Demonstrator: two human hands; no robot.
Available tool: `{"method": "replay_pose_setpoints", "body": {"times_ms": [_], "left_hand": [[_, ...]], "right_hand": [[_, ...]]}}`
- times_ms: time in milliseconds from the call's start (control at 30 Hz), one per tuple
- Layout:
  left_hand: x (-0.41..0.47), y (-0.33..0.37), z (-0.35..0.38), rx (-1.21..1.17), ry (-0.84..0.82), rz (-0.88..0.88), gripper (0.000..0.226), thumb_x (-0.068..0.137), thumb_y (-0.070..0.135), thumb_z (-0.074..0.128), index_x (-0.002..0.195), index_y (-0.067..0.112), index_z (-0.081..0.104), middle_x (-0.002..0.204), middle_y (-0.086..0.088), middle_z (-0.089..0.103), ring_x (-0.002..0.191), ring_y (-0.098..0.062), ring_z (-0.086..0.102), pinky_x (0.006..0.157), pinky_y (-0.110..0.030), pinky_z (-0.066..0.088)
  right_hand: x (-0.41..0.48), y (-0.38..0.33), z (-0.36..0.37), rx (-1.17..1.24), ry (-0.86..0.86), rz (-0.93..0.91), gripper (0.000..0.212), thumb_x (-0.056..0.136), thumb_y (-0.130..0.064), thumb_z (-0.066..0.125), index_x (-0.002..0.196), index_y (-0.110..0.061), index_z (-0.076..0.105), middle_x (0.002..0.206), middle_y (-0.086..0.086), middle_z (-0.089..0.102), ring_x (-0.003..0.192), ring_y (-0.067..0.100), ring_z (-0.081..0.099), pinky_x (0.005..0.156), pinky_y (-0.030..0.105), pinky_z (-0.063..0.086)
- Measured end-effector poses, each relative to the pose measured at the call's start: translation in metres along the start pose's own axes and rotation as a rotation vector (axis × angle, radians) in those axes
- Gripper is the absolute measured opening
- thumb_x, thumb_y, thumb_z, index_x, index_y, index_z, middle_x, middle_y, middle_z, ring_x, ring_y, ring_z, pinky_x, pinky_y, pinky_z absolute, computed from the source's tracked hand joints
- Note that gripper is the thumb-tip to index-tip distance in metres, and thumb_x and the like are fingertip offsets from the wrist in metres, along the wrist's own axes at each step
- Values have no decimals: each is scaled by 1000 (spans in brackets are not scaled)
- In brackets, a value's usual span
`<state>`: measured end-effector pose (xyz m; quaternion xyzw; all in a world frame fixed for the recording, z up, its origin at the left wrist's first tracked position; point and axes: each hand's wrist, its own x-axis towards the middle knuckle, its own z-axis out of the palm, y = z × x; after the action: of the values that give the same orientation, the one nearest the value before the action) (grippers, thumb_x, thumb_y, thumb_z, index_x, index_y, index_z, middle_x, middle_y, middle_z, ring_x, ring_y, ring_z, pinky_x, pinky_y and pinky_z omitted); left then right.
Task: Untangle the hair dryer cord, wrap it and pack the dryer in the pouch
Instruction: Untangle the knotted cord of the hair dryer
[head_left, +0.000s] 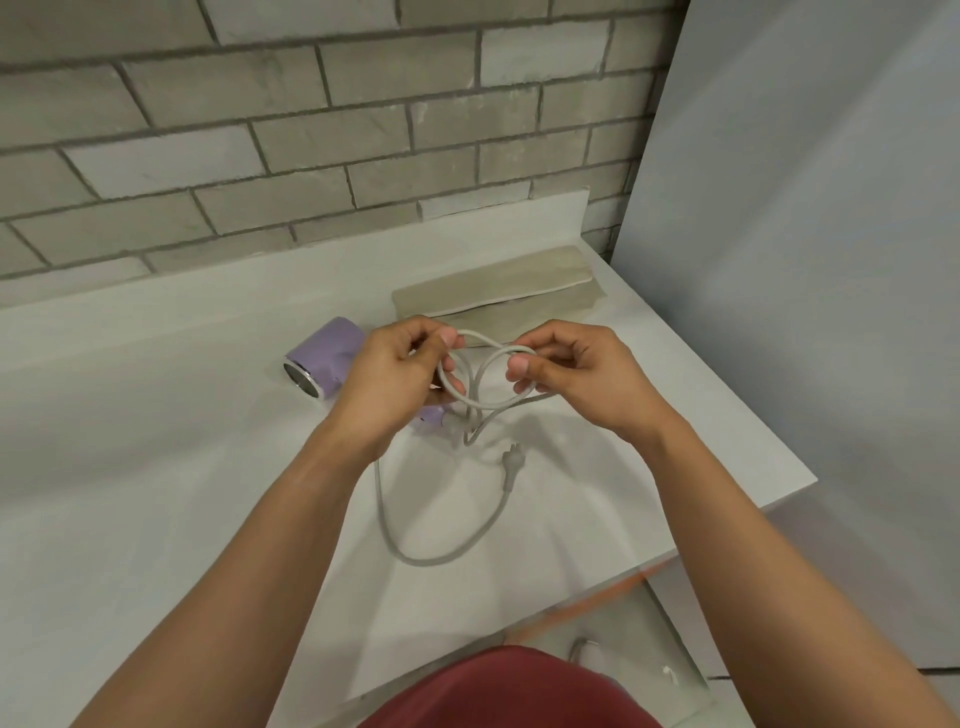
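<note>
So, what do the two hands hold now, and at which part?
Both hold the grey cord at its looped tangle: left hand on the left loop, right hand on the right. The plug lies free.

No legible text — no labels, no numbers.

From my headset feed I see two bare forearms with no sleeves, watch, bracelets or rings. The left hand (397, 382) and right hand (569, 376) have short, unpainted nails. Below the forearms, a dark red fabric garment (511, 691) covers my body at the bottom edge.
</note>
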<state>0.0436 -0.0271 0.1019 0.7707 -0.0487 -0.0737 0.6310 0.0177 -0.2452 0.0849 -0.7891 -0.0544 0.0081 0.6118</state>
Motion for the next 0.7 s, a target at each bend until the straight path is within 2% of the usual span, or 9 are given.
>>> {"method": "replay_pose_setpoints", "body": {"times_ms": [67,100,200,267,300,333,400,533,700], "left_hand": [[-2,-3,-1,-25,12,1,22,108,18,52,97,11,70,80,-7,63,64,-16,69,69,-34,64],[-2,-4,-2,42,13,17,22,108,19,51,98,12,69,83,-5,66,66,-14,70,71,-35,64],[2,-4,-9,486,-11,197,18,105,22,54,115,20,69,104,3,71,84,-13,71,80,-32,59],[7,2,-14,727,-125,384,33,103,28,59,135,27,63,118,9,65,96,-10,66,85,-28,54],[10,6,-15,827,-212,446,36,103,31,60,138,28,62,117,10,65,98,-9,64,87,-29,52],[13,10,-15,914,-280,497,33,103,33,59,135,28,66,113,9,68,98,-11,64,87,-32,52],[18,13,-16,1038,-295,564,24,104,36,57,118,27,74,104,6,72,96,-18,65,82,-41,54],[20,10,-8,1039,-137,582,24,106,35,49,109,23,68,103,6,64,95,-24,63,74,-46,54],[17,-5,-4,762,164,570,17,108,25,47,106,18,63,102,6,61,91,-20,61,71,-48,54]], "right_hand": [[1,-2,0,9,33,-18,12,90,-16,81,100,-11,77,87,5,81,79,21,78,77,21,57],[1,-3,0,1,40,-22,11,89,-15,82,98,-11,78,86,5,80,78,22,77,77,22,58],[3,-4,1,-77,10,-14,7,88,-18,84,92,-16,80,84,5,80,80,24,77,83,33,62],[3,-5,3,-116,-20,-15,5,87,-19,85,90,-19,80,84,7,79,81,25,76,86,37,62],[3,-6,4,-119,-24,-20,5,87,-19,85,90,-19,81,83,7,79,81,24,76,85,36,62],[3,-6,4,-121,-20,-24,5,87,-20,85,91,-19,81,83,6,78,80,22,76,84,35,62],[4,-7,4,-125,-7,-24,7,87,-22,85,92,-20,81,81,3,79,80,20,76,84,33,62],[6,-4,4,-34,44,-10,13,85,-18,86,96,-15,80,83,3,80,79,24,78,81,29,61],[9,-2,-3,34,38,-11,19,86,-14,84,104,-11,79,87,5,81,83,23,78,86,30,62]]}}
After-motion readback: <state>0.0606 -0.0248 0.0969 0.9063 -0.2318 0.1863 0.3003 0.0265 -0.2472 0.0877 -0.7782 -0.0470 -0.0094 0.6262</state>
